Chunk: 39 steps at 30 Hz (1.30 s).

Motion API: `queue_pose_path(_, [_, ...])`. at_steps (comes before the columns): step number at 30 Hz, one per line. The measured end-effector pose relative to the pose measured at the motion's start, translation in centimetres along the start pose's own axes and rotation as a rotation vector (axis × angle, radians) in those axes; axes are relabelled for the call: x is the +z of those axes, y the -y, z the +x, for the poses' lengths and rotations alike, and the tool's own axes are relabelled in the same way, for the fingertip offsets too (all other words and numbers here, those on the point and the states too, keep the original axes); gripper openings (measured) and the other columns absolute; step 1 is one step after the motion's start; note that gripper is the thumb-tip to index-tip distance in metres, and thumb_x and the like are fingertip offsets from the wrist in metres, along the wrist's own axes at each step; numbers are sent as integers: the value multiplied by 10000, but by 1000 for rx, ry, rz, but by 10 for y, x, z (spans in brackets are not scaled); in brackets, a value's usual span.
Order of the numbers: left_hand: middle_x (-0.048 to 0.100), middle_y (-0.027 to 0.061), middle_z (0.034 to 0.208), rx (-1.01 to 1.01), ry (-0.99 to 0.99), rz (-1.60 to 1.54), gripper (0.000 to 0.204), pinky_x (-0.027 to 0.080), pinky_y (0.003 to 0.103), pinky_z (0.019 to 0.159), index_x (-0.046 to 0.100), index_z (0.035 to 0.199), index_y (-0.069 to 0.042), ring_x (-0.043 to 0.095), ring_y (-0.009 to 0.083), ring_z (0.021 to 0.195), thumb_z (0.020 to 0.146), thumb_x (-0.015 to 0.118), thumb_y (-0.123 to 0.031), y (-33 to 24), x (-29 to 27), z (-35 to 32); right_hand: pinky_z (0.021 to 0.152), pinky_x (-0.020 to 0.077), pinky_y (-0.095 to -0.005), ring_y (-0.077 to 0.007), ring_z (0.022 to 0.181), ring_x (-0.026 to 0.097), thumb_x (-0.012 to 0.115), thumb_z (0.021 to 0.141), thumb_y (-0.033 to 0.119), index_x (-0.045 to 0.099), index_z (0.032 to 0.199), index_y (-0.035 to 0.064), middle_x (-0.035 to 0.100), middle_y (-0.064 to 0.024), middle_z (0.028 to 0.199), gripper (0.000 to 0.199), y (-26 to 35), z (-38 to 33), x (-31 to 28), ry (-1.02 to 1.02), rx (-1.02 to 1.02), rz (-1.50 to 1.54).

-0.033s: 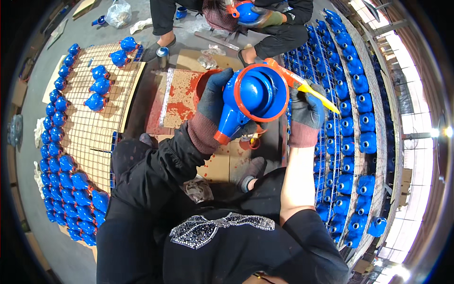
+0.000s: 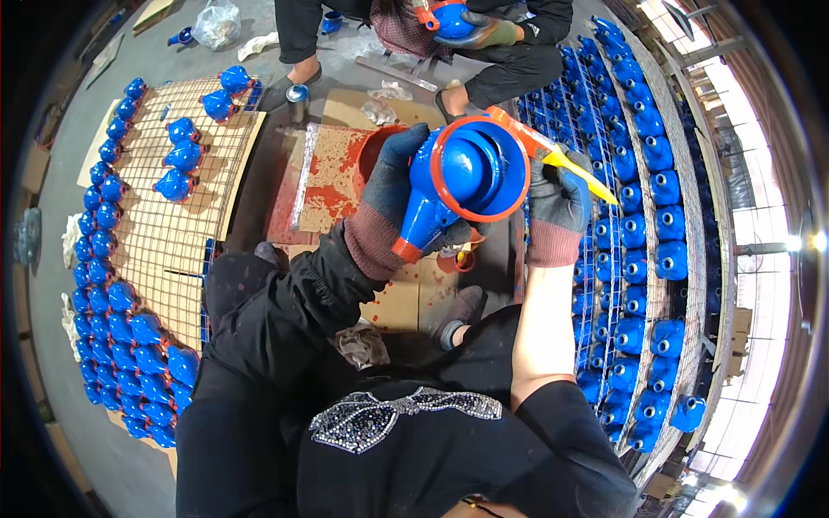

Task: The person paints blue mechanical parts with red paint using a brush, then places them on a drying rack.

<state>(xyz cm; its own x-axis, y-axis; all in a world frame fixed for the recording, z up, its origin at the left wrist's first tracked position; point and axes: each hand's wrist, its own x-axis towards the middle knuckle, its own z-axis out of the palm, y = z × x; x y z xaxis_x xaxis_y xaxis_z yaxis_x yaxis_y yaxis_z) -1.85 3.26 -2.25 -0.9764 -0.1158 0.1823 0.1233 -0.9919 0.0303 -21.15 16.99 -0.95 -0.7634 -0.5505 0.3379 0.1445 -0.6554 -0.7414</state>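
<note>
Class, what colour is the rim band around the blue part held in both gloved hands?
Orange-red, circling the blue part; the head view shows it best.

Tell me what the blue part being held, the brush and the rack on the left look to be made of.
Blue part: probably cast metal under glossy blue paint, judging by its sheen and thick walls; orange paint rings its rim.
Brush: yellow handle, likely plastic; bristles hidden.
Rack: thin metal wire grid, dull and bare.
Both hands wear knit fabric gloves: left hand, right hand.

A painting workshop: rows of blue castings (image 2: 635,231) drying on wire racks (image 2: 164,242).
</note>
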Motion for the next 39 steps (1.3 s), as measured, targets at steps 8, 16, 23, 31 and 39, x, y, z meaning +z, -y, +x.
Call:
queue_pose_path(8, [580,170,1273,27,-29,49,531,574,478,865,501,1305,-96,630,322,1085,916,553,-454,-2,-7,-6,983,504,-466,-343,1096,588,598,755,25,558,1073,-35,591,-220,1114,326,0,0,6,74,125,59])
queue_pose_path(16, [541,208,1295,122,-7,88,667,595,469,809,391,1382,-51,630,345,1068,906,551,-490,-14,-1,-4,896,529,-410,-314,978,646,627,788,94,595,1057,-12,643,-206,1071,292,45,-8,22,170,-198,-450])
queue_pose_path(23, [564,197,1186,223,-161,193,665,542,368,856,435,1319,-18,598,292,1031,900,549,-521,-39,7,-14,804,515,-342,-254,883,655,751,695,-38,700,933,54,690,-99,917,261,111,-15,38,354,-978,-1578])
queue_pose_path(31, [646,149,1049,288,-136,389,609,589,348,710,455,1326,-81,679,270,838,943,459,-555,-9,-7,1,681,443,-430,-319,761,560,728,651,21,681,1056,137,585,-120,796,425,284,-44,-62,30,-1028,-2325])
queue_pose_path(39, [593,176,1179,220,-284,385,666,576,417,816,460,1319,-74,645,339,960,898,504,-588,0,27,-36,745,494,-418,-327,869,617,638,752,30,675,988,102,647,-118,912,249,336,-79,-135,-447,-255,-2563])
